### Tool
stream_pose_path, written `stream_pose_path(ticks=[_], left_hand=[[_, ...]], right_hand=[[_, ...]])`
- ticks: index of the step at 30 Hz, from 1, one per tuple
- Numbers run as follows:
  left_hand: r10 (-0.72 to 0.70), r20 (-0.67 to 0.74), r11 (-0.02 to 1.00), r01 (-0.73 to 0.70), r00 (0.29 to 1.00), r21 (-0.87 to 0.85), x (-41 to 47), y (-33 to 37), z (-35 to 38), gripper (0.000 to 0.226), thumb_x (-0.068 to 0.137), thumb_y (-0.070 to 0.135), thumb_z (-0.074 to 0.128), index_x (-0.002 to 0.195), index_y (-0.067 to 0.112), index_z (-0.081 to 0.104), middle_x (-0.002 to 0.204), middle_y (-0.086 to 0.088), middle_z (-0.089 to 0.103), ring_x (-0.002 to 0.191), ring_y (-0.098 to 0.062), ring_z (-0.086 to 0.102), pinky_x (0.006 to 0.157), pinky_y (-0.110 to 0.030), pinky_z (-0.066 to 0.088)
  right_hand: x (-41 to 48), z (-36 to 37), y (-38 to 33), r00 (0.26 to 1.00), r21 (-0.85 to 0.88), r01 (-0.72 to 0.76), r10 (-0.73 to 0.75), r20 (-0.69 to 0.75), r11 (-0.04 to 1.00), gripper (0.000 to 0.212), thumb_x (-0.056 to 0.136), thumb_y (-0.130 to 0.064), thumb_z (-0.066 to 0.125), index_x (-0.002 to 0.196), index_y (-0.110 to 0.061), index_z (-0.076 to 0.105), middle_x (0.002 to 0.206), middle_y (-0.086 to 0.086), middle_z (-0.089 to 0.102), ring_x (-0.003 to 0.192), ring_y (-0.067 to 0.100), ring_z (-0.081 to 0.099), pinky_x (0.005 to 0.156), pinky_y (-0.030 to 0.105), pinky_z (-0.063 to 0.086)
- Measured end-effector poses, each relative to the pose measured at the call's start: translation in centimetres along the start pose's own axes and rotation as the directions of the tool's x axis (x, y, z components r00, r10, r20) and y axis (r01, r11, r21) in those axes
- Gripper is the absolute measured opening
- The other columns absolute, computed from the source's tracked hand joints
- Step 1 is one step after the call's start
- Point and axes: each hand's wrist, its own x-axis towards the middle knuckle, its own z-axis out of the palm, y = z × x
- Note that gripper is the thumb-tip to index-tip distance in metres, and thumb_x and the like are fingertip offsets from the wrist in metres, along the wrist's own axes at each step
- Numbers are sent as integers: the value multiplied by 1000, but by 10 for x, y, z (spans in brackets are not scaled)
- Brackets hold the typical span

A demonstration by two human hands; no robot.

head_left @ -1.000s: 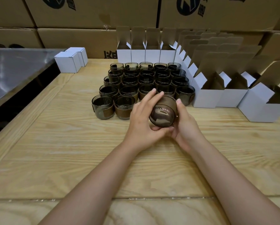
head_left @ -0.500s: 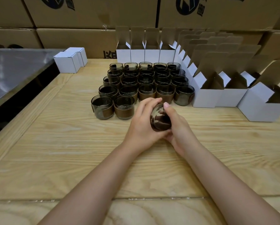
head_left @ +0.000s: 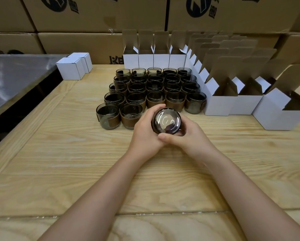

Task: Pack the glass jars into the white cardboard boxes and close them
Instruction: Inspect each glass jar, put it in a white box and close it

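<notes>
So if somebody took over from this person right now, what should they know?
Left hand and right hand both grip one glass jar, tipped with a round end toward the camera, above the table.
The other jars stand in rows behind it; open white boxes wait at the back and right.
Done: two closed boxes back left, contents unseen.
Left: box this jar, then the rest, closing each.

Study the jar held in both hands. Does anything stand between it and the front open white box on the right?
Nothing visible does. The left hand and right hand hold the jar; only table wood lies between it and that open box. The other jars stand behind that line.
</notes>
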Motion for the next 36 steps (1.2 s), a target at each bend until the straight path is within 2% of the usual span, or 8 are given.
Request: stream_pose_path(ticks=[3,7,13,19,23,27,29,36], left_hand=[[-5,12,999,6,1000,-47,0,3,-3,72,59,30,83,123,35,51,118,9,63,108,-2,60,94,-22,47],[6,25,996,-4,1000,-85,0,5,-6,69,62,26,81,124,31,51,118,7,63,109,-6,60,95,-27,49],[39,31,994,-36,999,-99,-1,3,-4,72,65,21,89,125,28,50,119,11,60,112,-5,58,95,-19,45],[77,19,995,-76,997,-65,-2,3,0,72,64,29,88,126,23,51,121,2,60,115,-13,57,98,-30,47],[92,13,995,-92,996,-36,-3,1,4,69,64,26,81,126,21,53,121,5,59,113,-7,56,96,-21,44],[67,-18,997,-67,998,-41,-4,0,6,65,64,17,74,125,24,54,119,8,60,109,-1,56,93,-16,44],[56,-42,996,-59,998,-63,-4,1,6,63,65,15,73,123,29,53,118,9,62,107,1,57,91,-13,43],[43,-49,996,-47,998,-78,-4,-1,7,66,70,7,76,118,43,47,114,15,62,103,6,57,87,-8,42]], right_hand=[[1,-5,-1,999,48,-9,6,48,999,68,73,-13,80,135,-17,52,115,-1,69,106,13,66,88,28,53],[0,-8,-4,994,138,-66,53,99,988,76,70,-25,78,140,-16,48,107,-8,71,95,7,68,69,24,56],[2,-10,-2,995,142,-65,54,78,988,45,84,-36,63,127,-24,60,109,3,72,102,21,67,81,39,55],[4,1,-1,995,143,-52,63,-72,988,18,96,-33,53,104,-27,69,95,-3,75,89,10,71,68,22,53],[4,11,0,976,54,-16,27,-215,998,17,91,-38,59,101,-25,65,86,-12,72,83,1,67,71,20,49],[1,21,-2,971,-91,-6,-16,-239,996,47,73,-47,74,112,-24,60,97,-12,69,90,1,65,82,26,52],[0,24,-4,969,-115,-1,-27,-244,993,59,64,-53,73,114,-25,59,95,-17,68,88,-2,63,80,22,51],[-2,23,-5,958,-213,-2,-60,-281,977,63,59,-58,73,113,-30,58,80,-23,62,72,-7,56,64,9,42]])
